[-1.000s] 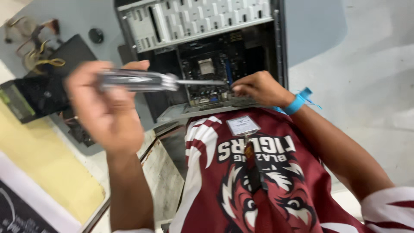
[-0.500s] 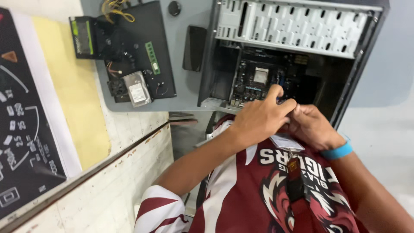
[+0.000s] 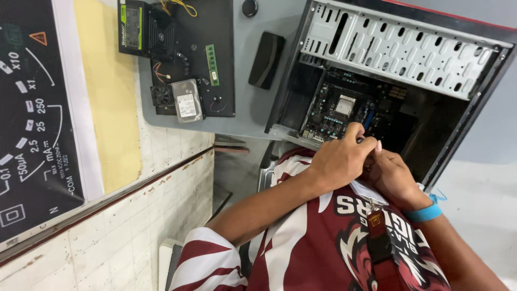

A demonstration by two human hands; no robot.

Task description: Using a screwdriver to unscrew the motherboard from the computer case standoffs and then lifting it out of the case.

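An open black computer case (image 3: 474, 81) lies on its side on the grey table (image 3: 242, 113), its motherboard (image 3: 344, 108) exposed under a silver drive cage (image 3: 404, 51). My left hand (image 3: 339, 161) is curled at the case's near edge, fingers closed around a dark tool end that looks like the screwdriver (image 3: 360, 139). My right hand (image 3: 396, 178), with a blue wristband, sits pressed against it, partly hidden beneath. What the right fingers hold is hidden.
A black mat (image 3: 215, 21) at the table's left carries a power supply (image 3: 132, 27), a hard drive (image 3: 187, 101), a green memory stick (image 3: 211, 64) and a small fan (image 3: 160, 96). A black pad-like object (image 3: 266, 59) lies beside the case. A dial poster (image 3: 32, 108) is at far left.
My left hand, raised a second ago with a screwdriver held across the view, has come down to meet the right hand at the case's edge. The view has swung left.
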